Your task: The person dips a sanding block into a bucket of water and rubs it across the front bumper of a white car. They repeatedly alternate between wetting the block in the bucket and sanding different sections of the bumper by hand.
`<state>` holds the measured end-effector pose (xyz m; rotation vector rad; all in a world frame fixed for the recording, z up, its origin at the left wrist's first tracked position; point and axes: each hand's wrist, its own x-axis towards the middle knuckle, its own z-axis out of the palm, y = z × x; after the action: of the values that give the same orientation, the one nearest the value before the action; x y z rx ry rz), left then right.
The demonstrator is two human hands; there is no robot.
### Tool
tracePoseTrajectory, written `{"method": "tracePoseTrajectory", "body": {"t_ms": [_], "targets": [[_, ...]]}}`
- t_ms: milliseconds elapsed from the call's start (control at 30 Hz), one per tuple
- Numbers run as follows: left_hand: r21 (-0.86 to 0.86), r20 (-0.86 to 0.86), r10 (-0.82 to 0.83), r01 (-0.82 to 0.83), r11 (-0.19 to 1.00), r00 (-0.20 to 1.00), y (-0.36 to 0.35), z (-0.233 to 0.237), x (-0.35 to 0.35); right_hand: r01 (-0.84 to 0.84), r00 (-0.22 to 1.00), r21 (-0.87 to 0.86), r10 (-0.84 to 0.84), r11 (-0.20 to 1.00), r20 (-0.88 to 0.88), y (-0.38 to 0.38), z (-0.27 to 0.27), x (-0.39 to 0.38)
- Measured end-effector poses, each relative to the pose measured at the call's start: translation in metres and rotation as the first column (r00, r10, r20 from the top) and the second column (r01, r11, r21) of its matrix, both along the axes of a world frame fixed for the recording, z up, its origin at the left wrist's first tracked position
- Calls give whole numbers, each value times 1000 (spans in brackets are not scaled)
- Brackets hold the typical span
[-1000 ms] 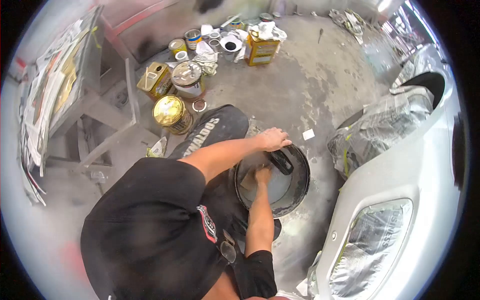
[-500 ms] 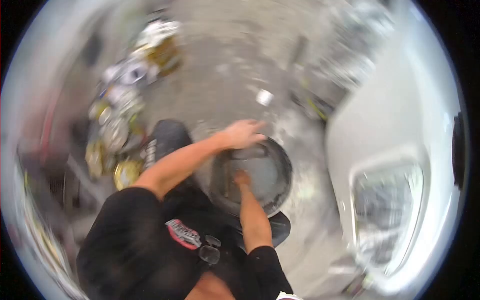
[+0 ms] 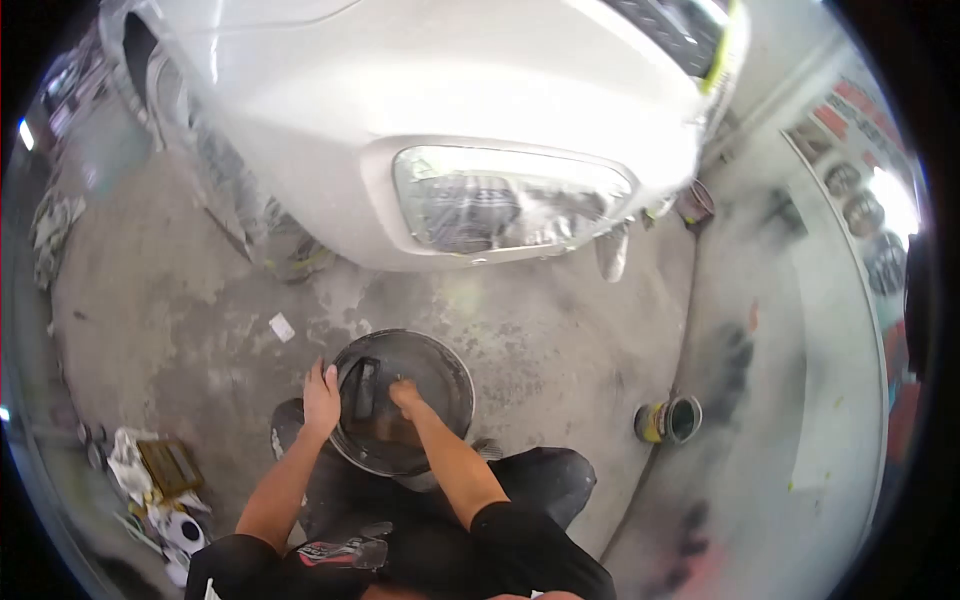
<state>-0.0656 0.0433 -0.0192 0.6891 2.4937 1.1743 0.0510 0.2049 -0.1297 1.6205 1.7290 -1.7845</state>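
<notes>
A round dark bucket stands on the floor between my knees. Inside it, left of centre, lies a dark oblong block. My left hand is at the bucket's left rim, its fingers stretched out and the thumb apart. My right hand reaches down into the bucket, to the right of the block. Its fingers are curled closed, and what they hold, if anything, is hidden.
Ahead is a pale car body panel with a masked lamp opening. A paint can lies tipped by the right wall. A white scrap is on the floor. Clutter, including a yellowish tin, sits at lower left.
My view has swung right, bringing the car panel to the top and the wall into sight. My left hand has moved from over the bucket's far rim to its left side.
</notes>
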Motion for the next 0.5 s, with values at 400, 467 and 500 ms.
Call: {"method": "tracePoseTrajectory", "body": {"t_ms": [400,467,500], "targets": [[-227,-76,-276,253,941,958,45,-7,-44,642,754,763,117,82,-647,84,365,25],[-198,-141,-286,256,946,948,43,-10,-43,685,726,728,104,-21,-680,98,438,-1],[-189,-149,-285,255,948,947,43,-13,-45,685,727,721,147,-105,-670,113,453,-17]]}}
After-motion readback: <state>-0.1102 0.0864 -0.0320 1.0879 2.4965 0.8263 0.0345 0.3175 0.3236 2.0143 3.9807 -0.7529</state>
